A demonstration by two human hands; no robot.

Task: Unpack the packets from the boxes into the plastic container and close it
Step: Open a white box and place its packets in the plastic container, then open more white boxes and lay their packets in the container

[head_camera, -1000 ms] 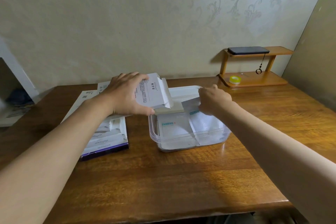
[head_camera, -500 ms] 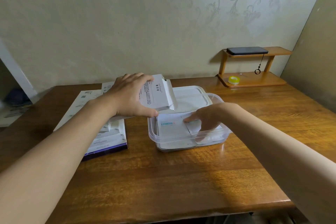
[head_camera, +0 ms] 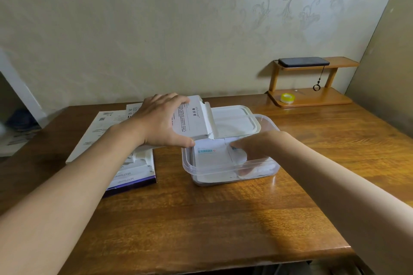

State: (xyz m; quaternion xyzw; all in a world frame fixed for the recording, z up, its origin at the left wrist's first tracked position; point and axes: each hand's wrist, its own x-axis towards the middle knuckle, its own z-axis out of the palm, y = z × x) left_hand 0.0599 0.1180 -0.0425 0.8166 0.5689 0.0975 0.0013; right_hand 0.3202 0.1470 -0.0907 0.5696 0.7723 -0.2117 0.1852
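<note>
Head view. The clear plastic container point(head_camera: 190, 166) stands open near the middle of the wooden desk point(head_camera: 201, 219). Its white lid point(head_camera: 234, 121) lies flat just behind it; whether the two touch cannot be told.

The left hand point(head_camera: 161, 123) grasps a white box point(head_camera: 194, 118) from above, with the fingers over the far edge and the thumb on the near edge. The box is held above the container's rear left corner, its open flapped end facing right toward the lid.

The right hand point(head_camera: 252, 147) reaches down inside the container on its right side. Its fingers point(head_camera: 243, 171), seen through the clear wall, are extended rather than clenched and press on a packet.

White packets point(head_camera: 210, 158) with teal print lie flat on the container floor: one to the left, apart from both hands, and one under the right hand.

To the left of the container, beneath the left forearm, another box with a purple edge point(head_camera: 131, 174) lies on the desk beside flat printed sheets point(head_camera: 100, 127).

At the far right corner stands a small wooden shelf point(head_camera: 312, 98), which carries a dark phone point(head_camera: 304, 61) on its upper tier and a yellow tape roll point(head_camera: 286, 98) on its lower tier.
</note>
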